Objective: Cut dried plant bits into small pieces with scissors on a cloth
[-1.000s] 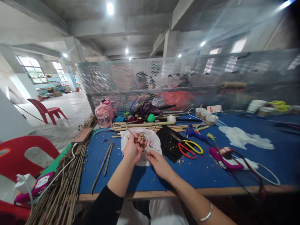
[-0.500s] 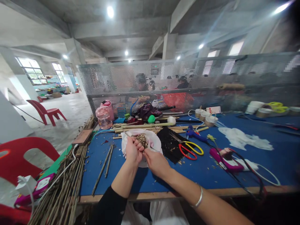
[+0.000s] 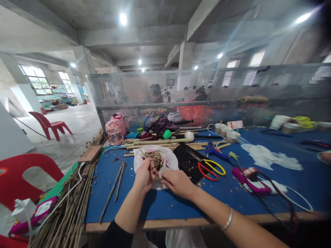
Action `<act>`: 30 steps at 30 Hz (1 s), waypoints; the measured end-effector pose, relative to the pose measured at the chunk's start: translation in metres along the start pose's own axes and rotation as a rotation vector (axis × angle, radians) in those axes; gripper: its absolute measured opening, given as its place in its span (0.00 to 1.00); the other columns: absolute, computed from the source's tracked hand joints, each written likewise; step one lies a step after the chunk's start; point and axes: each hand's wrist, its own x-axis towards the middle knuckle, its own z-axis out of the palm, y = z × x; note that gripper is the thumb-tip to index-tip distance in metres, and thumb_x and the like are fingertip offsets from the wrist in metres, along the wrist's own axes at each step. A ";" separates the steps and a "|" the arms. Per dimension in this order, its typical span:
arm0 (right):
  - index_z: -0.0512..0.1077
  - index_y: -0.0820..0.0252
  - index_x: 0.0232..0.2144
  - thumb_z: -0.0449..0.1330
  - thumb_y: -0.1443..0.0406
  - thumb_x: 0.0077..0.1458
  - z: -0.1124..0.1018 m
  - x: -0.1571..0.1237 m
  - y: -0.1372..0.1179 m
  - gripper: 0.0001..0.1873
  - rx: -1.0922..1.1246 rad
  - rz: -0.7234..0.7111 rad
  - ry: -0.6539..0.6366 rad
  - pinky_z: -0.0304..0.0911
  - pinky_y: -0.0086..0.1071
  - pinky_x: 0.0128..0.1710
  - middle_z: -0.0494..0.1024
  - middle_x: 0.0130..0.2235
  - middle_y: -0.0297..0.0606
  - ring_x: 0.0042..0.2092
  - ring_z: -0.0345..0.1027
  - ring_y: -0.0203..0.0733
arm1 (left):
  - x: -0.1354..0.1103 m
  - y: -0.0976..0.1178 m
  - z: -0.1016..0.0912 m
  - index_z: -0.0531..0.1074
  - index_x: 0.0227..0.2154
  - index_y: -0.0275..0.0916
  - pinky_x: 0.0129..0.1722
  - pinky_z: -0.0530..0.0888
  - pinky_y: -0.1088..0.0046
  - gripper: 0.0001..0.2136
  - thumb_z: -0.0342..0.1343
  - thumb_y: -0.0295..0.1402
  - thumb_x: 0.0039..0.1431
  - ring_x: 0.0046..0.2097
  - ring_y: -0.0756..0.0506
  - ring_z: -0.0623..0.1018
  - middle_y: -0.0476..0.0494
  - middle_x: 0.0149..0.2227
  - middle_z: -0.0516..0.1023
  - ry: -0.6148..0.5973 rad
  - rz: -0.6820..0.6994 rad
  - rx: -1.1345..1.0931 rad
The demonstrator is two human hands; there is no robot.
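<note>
A bowl lined with white plastic (image 3: 172, 156) holds a heap of small brown and pale chips (image 3: 155, 159). My left hand (image 3: 143, 175) is at the bowl's near left edge, its fingers curled round a thin grey-brown stick (image 3: 142, 153) that points up and away over the bowl. My right hand (image 3: 178, 182) is closed at the near right rim, close to my left fingertips. A thin dark piece shows by its fingers, but what it grips is mostly hidden. Scissors (image 3: 208, 168) with red and yellow handles lie on a black cloth (image 3: 184, 158) to the right.
Two cut sticks (image 3: 113, 191) lie left of the bowl, beside a long bundle of twigs (image 3: 68, 199). Behind are bamboo rods (image 3: 157, 141), a pink bottle (image 3: 115, 132) and a mesh screen (image 3: 124, 89). A glue gun (image 3: 217, 149) and purple power strip (image 3: 250, 181) lie right.
My hands have drawn slightly apart, and my left hand has come down and left, uncovering more chips. The view has tilted a little. A blurred hand now shows at the far right edge.
</note>
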 end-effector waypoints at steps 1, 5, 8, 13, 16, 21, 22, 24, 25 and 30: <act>0.71 0.57 0.36 0.44 0.59 0.63 0.000 0.000 0.002 0.17 0.016 0.011 0.014 0.57 0.30 0.36 0.77 0.35 0.41 0.38 0.69 0.42 | 0.000 0.006 -0.003 0.65 0.34 0.38 0.17 0.60 0.83 0.09 0.53 0.38 0.56 0.16 0.56 0.60 0.58 0.18 0.60 -0.009 0.050 0.081; 0.72 0.55 0.34 0.43 0.58 0.63 -0.004 0.000 0.007 0.18 0.113 0.102 0.104 0.56 0.29 0.35 0.77 0.35 0.38 0.37 0.69 0.40 | 0.006 0.040 -0.031 0.69 0.39 0.37 0.15 0.52 0.81 0.16 0.51 0.44 0.55 0.15 0.56 0.54 0.59 0.16 0.55 0.111 0.263 0.469; 0.72 0.56 0.36 0.46 0.55 0.61 -0.010 0.004 0.012 0.18 0.118 0.213 0.165 0.55 0.29 0.33 0.77 0.33 0.37 0.34 0.69 0.40 | 0.014 0.069 -0.067 0.73 0.38 0.35 0.23 0.62 0.77 0.16 0.47 0.40 0.58 0.23 0.50 0.69 0.51 0.19 0.67 0.309 0.414 1.006; 0.71 0.57 0.36 0.51 0.56 0.56 -0.014 0.014 0.038 0.14 -0.019 0.627 0.165 0.51 0.29 0.27 0.76 0.30 0.38 0.32 0.69 0.41 | 0.024 0.081 -0.118 0.74 0.43 0.32 0.41 0.68 0.66 0.19 0.43 0.38 0.59 0.46 0.35 0.74 0.29 0.42 0.77 0.565 0.198 1.618; 0.71 0.59 0.35 0.52 0.57 0.55 -0.014 0.022 0.062 0.13 -0.076 0.759 0.064 0.55 0.31 0.31 0.78 0.36 0.43 0.39 0.71 0.47 | 0.021 0.075 -0.115 0.68 0.52 0.33 0.43 0.67 0.54 0.26 0.47 0.45 0.55 0.52 0.27 0.70 0.24 0.51 0.70 0.784 0.137 1.726; 0.74 0.64 0.37 0.54 0.51 0.52 -0.011 0.054 0.089 0.23 -0.065 0.836 0.005 0.61 0.37 0.35 0.77 0.42 0.54 0.43 0.71 0.56 | 0.038 0.070 -0.078 0.72 0.47 0.34 0.45 0.67 0.62 0.21 0.44 0.42 0.58 0.49 0.34 0.73 0.29 0.46 0.75 0.586 0.338 1.724; 0.74 0.64 0.38 0.53 0.51 0.53 -0.010 0.064 0.091 0.23 -0.062 0.835 0.008 0.61 0.37 0.36 0.76 0.43 0.54 0.44 0.71 0.55 | 0.048 0.069 -0.071 0.74 0.43 0.35 0.45 0.67 0.66 0.19 0.44 0.39 0.59 0.48 0.37 0.74 0.30 0.44 0.77 0.457 0.309 1.725; 0.74 0.63 0.40 0.51 0.53 0.56 -0.010 0.087 0.095 0.22 -0.061 0.815 0.026 0.61 0.36 0.39 0.76 0.44 0.53 0.46 0.70 0.53 | 0.071 0.065 -0.062 0.76 0.38 0.34 0.45 0.67 0.70 0.16 0.45 0.36 0.59 0.49 0.39 0.75 0.30 0.43 0.78 0.341 0.236 1.743; 0.74 0.63 0.41 0.50 0.54 0.57 -0.009 0.098 0.097 0.21 -0.062 0.797 0.036 0.61 0.35 0.40 0.76 0.45 0.52 0.47 0.70 0.51 | 0.083 0.063 -0.060 0.76 0.37 0.33 0.44 0.67 0.71 0.15 0.46 0.35 0.58 0.48 0.39 0.75 0.29 0.43 0.78 0.325 0.219 1.746; 0.74 0.62 0.40 0.53 0.56 0.55 0.001 0.138 0.097 0.18 -0.062 0.701 0.056 0.60 0.31 0.40 0.77 0.45 0.48 0.47 0.70 0.48 | 0.118 0.052 -0.057 0.77 0.31 0.30 0.37 0.68 0.72 0.18 0.48 0.41 0.57 0.43 0.38 0.78 0.26 0.38 0.79 0.288 0.205 1.729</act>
